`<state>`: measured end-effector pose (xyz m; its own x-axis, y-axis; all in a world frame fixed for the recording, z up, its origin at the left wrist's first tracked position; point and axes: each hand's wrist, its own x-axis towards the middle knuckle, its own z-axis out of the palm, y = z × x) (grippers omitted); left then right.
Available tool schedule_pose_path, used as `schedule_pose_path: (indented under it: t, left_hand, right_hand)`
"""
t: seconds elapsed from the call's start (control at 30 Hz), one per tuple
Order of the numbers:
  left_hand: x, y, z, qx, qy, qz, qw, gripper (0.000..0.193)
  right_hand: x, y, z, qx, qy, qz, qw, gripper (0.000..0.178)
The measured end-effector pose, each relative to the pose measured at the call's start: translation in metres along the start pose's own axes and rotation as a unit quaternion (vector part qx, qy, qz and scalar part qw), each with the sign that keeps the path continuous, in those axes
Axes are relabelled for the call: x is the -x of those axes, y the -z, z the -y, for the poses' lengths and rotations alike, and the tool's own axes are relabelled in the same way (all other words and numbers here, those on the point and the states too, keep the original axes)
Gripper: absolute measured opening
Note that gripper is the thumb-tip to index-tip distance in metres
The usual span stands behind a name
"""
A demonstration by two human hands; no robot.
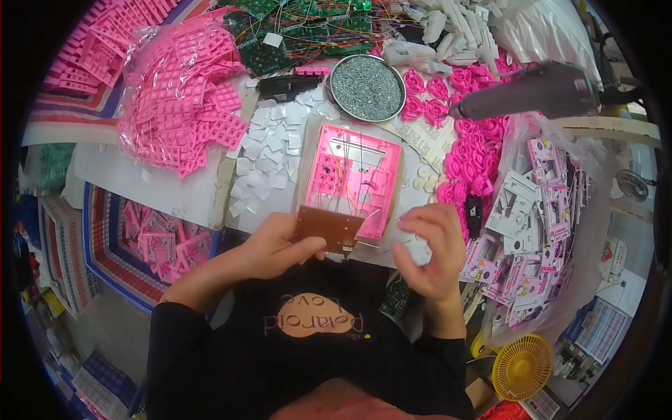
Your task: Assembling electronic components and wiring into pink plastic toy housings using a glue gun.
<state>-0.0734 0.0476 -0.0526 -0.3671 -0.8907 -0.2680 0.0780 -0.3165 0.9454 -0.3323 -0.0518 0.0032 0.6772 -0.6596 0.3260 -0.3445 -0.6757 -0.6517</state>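
My left hand grips a brown circuit board by its left end, thumb over the near face. Thin wires run from the board into a pink plastic housing on the table just beyond it. Inside the housing is a pink keypad piece at the left. My right hand hovers to the right of the board, its fingers curled and apart from the thumb. Something white shows between them; I see no part clearly held there.
A round tin of small metal screws stands beyond the housing, with white square pieces to its left. A grey electric screwdriver juts in at right above pink parts. Bagged pink keypads and printed panels flank the workspace.
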Motion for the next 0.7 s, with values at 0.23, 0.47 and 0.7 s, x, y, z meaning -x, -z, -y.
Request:
schedule_pose_path:
  t: [0.23,0.47,0.7]
  left_hand:
    - [-0.003,-0.004,0.001,0.186,0.065,0.02,0.98,0.034]
    - [-0.001,-0.006,0.008,0.099,0.043,-0.037,0.993,0.03]
    - [-0.002,-0.016,-0.004,-0.224,-0.155,0.036,0.962,0.026]
  right_hand:
    - [-0.003,-0.036,-0.004,0.073,0.113,-0.057,0.989,0.04]
    - [0.015,-0.019,0.002,0.0,0.024,0.066,0.998,0.031]
    - [0.003,0.029,-0.021,-0.061,-0.011,0.292,0.954,0.084]
